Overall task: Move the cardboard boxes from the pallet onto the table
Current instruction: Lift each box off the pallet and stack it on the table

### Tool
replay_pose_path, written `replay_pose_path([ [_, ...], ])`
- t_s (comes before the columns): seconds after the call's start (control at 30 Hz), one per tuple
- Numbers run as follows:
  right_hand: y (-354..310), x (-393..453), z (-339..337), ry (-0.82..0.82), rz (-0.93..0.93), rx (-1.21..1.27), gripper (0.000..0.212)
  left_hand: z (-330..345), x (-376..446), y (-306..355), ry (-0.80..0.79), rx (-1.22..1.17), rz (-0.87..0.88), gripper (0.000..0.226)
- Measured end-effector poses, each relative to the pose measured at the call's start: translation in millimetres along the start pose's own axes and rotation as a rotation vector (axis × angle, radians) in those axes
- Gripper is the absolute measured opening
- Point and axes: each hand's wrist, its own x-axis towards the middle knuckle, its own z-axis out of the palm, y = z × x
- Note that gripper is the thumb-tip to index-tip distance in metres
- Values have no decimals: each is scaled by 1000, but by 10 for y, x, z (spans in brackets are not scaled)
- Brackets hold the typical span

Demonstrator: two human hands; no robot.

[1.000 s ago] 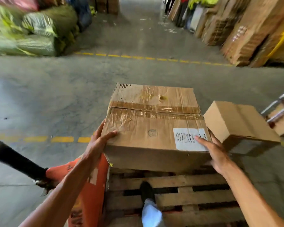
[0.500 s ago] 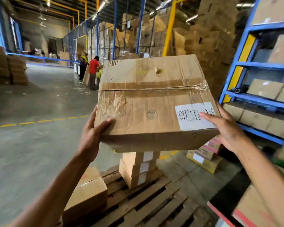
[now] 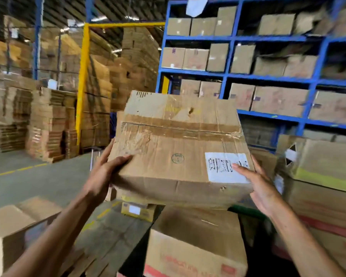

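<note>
I hold a worn, taped cardboard box [image 3: 178, 144] with a white label in the air at chest height. My left hand [image 3: 102, 172] grips its left near corner, thumb on top. My right hand [image 3: 258, 184] clasps its right near corner, fingers across the label. Below the held box sits another cardboard box with red print [image 3: 196, 240]. A plain box [image 3: 10, 226] stands at the lower left. The pallet's planks [image 3: 108, 242] show blurred at the bottom. No table is visible.
A blue shelf rack [image 3: 230, 74] full of boxes fills the right and back. A large box with a yellow stripe [image 3: 324, 166] stands close on my right. Tall stacks of flat cardboard [image 3: 48, 120] and a yellow post [image 3: 81, 80] rise at the left beyond grey floor.
I have lifted the box off the pallet and turned right with it. The view swung from the floor and aisle to the blue shelf rack. Both hands keep the same grip.
</note>
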Motion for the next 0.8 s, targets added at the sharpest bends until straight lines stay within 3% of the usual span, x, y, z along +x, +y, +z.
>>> replay_pose_path([
  [0.1, 175, 6, -420, 53, 19, 10, 50, 393, 147, -337, -67, -16, -61, 62],
  [0.17, 307, 23, -604, 74, 26, -3, 80, 588, 206, -497, -54, 0, -100, 55],
  [0.23, 438, 49, -707, 105, 55, -8, 93, 701, 264, -657, -40, 7, -155, 63],
  [0.3, 594, 99, -796, 129, 94, 4, 88, 749, 346, -840, -55, 31, -205, 75],
  [0.37, 751, 159, -873, 158, 137, 5, 83, 790, 432, -1016, -75, 37, -267, 74],
  [0.47, 970, 218, -937, 209, 181, 1, 107, 780, 571, -1313, -97, 43, -327, 68],
  [0.5, 1056, 234, -944, 218, 189, -7, 102, 786, 598, -1397, -104, 57, -339, 68],
  [0.57, 1190, 260, -940, 241, 202, -8, 66, 848, 617, -1480, -93, 78, -334, 66],
  [0.63, 1288, 309, -953, 265, 204, -15, 47, 884, 651, -1512, -39, 68, -349, 61],
  [0.8, 1369, 439, -981, 296, 210, -9, 53, 903, 805, -1611, -34, 81, -348, 50],
])
